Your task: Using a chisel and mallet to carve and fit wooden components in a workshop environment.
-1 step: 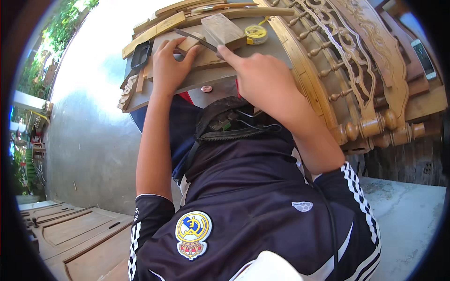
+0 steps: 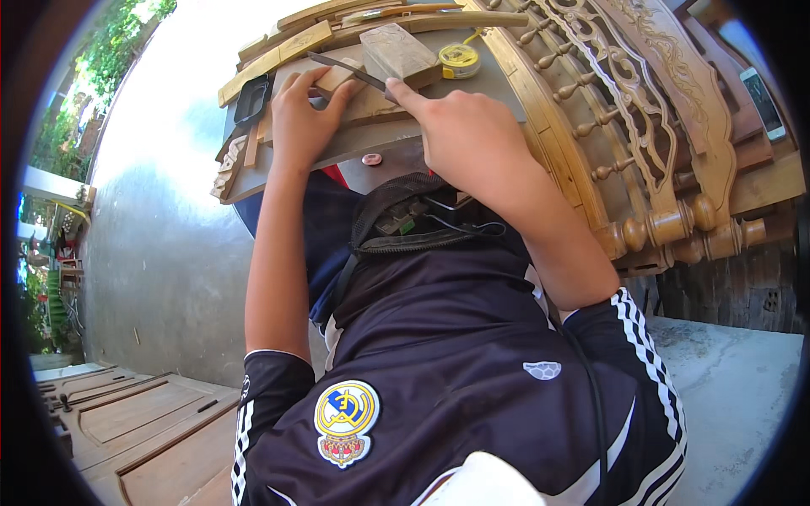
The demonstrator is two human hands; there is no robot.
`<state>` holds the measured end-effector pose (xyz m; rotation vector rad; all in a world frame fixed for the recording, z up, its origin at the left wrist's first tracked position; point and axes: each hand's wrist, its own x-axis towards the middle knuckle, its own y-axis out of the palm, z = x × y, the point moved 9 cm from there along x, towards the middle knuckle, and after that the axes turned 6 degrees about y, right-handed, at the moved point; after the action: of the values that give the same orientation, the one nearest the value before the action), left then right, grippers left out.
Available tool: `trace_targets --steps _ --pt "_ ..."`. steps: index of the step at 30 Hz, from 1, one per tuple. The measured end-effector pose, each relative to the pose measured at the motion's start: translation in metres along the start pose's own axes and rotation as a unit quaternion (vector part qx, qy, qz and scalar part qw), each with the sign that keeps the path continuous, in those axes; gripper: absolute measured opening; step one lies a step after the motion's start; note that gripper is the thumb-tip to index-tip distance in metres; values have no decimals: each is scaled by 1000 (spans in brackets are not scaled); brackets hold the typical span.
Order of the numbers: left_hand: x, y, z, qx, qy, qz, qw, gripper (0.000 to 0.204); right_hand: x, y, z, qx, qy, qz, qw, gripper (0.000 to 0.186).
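My left hand [image 2: 302, 122] pinches a small pale wooden block [image 2: 339, 76] between thumb and fingers, over a flat piece of wood [image 2: 375, 105] on the grey work table [image 2: 499, 91]. In my right hand [image 2: 472, 135] is a long, thin dark file [image 2: 348, 69], its index finger stretched along the tool. The file's blade slants across the block, its tip pointing away to the left. The tool's handle is hidden in my palm.
Just beyond the file lies a thicker wooden block [image 2: 401, 55], with a yellow tape measure [image 2: 460, 61] to its right. A black tray [image 2: 252, 99] sits at the left edge. Wooden strips [image 2: 278, 61] line the back. Carved furniture [image 2: 629, 93] and a phone [image 2: 762, 103] are on the right.
The file has slid slightly to the left across the block, and my right hand has shifted a little with it. My left hand stays nearly in place on the block.
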<state>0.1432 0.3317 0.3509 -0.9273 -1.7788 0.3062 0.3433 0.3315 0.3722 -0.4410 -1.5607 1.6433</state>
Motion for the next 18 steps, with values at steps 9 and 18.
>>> trace_targets --steps 9,18 --pt "3 -4 -3 43 23 -20 999 46 -54 -10 -28 24 38 62 997 55" --pt "2 2 -3 2 14 -4 1000 45 13 6 2 12 -16 -15 1000 52"
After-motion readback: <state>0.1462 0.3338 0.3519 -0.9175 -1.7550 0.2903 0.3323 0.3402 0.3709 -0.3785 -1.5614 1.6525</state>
